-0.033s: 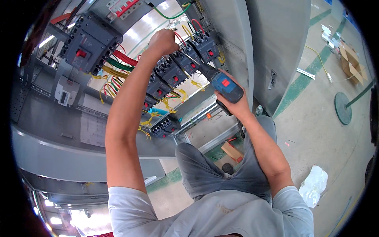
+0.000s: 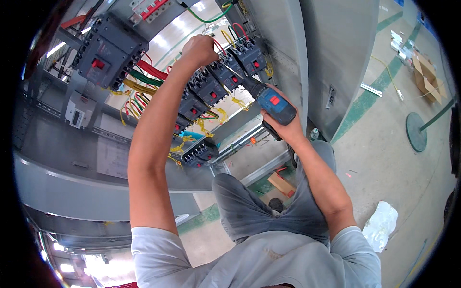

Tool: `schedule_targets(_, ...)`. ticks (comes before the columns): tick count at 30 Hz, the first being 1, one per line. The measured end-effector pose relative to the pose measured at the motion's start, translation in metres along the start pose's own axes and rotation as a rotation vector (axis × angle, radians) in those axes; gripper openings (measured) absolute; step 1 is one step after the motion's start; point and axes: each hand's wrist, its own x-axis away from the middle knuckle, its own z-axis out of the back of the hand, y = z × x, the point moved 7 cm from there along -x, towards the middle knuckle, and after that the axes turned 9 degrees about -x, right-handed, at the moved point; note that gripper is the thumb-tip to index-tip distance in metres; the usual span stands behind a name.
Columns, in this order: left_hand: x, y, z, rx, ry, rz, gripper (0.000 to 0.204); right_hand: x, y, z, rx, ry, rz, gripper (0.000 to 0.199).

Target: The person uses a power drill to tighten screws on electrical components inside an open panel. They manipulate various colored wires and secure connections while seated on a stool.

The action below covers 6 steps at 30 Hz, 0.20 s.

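My right hand [image 2: 288, 126] grips a blue and black cordless drill [image 2: 274, 102] fitted with a long thin screwdriver bit. The bit reaches up and left to the terminals of a dark grey circuit breaker [image 2: 225, 76], one of several in a slanting row. Above that row my left hand [image 2: 199, 50] is closed, knuckles up, beside red wires [image 2: 219, 46] that run to the terminals. Its fingertips are hidden, so what they hold cannot be made out. Another breaker [image 2: 252, 58] with a red switch sits at the row's upper right end.
A larger breaker [image 2: 103, 53] is mounted at upper left, with thick red, green and yellow cables [image 2: 139, 86]. The metal cabinet's door [image 2: 336, 62] stands at right. On the floor are a cardboard box [image 2: 425, 79], a round stand base [image 2: 417, 132] and white plastic sheeting [image 2: 380, 225].
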Motion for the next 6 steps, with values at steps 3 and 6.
schedule_targets(3,0.000,-0.004,-0.006,-0.010,0.048,-0.026,0.032,0.004,-0.005,-0.005,0.092,-0.012,0.021,0.071)
schedule_targets(6,-0.004,-0.006,-0.011,-0.003,0.073,-0.032,0.033,0.008,-0.005,-0.013,0.105,-0.051,0.006,0.067)
